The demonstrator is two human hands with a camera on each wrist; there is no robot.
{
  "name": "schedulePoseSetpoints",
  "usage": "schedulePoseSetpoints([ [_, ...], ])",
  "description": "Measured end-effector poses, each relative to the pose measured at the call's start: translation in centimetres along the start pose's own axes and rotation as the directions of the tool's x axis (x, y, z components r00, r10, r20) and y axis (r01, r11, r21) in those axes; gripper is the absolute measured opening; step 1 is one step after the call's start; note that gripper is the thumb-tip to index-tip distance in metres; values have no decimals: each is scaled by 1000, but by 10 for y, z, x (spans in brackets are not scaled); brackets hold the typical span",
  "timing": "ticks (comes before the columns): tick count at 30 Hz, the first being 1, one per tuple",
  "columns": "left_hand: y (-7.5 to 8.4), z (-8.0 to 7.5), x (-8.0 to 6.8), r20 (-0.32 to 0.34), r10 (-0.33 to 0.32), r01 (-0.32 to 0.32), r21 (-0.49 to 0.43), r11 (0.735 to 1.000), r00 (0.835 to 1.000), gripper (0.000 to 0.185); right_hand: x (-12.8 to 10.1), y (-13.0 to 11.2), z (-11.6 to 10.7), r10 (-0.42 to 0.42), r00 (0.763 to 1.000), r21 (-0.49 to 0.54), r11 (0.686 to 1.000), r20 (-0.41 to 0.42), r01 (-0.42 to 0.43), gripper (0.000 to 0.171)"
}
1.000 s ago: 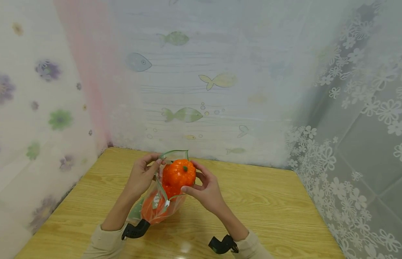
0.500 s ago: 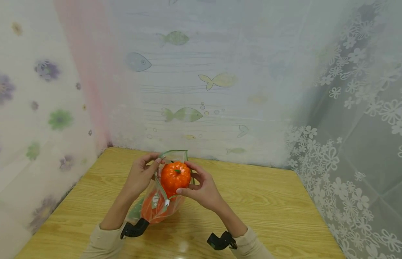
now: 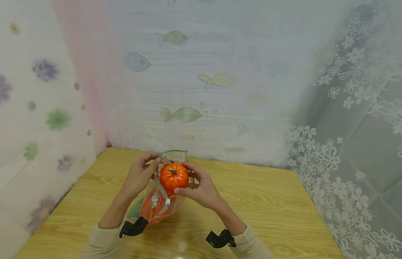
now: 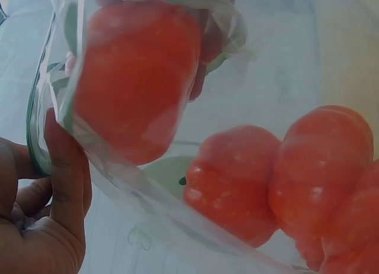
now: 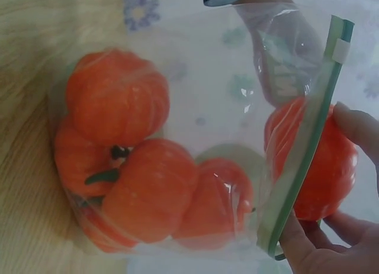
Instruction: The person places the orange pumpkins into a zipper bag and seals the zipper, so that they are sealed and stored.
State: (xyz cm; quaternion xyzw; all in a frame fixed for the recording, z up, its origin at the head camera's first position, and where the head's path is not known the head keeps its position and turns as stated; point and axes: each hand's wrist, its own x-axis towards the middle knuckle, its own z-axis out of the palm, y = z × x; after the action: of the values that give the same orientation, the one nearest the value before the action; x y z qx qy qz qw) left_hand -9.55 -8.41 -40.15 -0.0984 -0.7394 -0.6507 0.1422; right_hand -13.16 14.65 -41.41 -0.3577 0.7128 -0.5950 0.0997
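A clear zip bag [image 5: 307,150] with a green zip edge and a white slider [image 5: 341,51] stands on the table with its mouth open. My left hand [image 3: 140,176] pinches the rim at the far left of the mouth. In my right hand [image 3: 202,189] an orange toy pumpkin [image 3: 174,180] with a green stem is gripped, thumb on the near side and fingers round the far side. It sits partly inside the mouth, its outer end still out in the right wrist view. Several more orange pumpkins [image 5: 151,191] lie at the bottom of the bag.
The wood-grain table [image 3: 252,205] spreads to the right of the bag. Behind it hangs a curtain [image 3: 220,118] printed with fish. Patterned curtains close in both sides. Each wrist carries a black camera mount [image 3: 218,239].
My right hand has moved left and slightly down, bringing the pumpkin further into the bag's mouth. The pumpkin has turned, its stem shifting leftward. My left hand keeps its hold on the rim.
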Motion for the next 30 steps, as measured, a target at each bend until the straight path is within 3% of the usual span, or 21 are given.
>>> schedulePoseSetpoints([
  [12, 1, -2, 3, 26, -3, 3, -6, 1000, 1000, 29, 3, -4, 2, 40, 998, -32, 999, 39, -39, 76],
  [30, 1, -5, 3, 25, 27, -27, 14, 1000, 999, 27, 1, -4, -1, 35, 999, -51, 998, 18, -34, 66],
])
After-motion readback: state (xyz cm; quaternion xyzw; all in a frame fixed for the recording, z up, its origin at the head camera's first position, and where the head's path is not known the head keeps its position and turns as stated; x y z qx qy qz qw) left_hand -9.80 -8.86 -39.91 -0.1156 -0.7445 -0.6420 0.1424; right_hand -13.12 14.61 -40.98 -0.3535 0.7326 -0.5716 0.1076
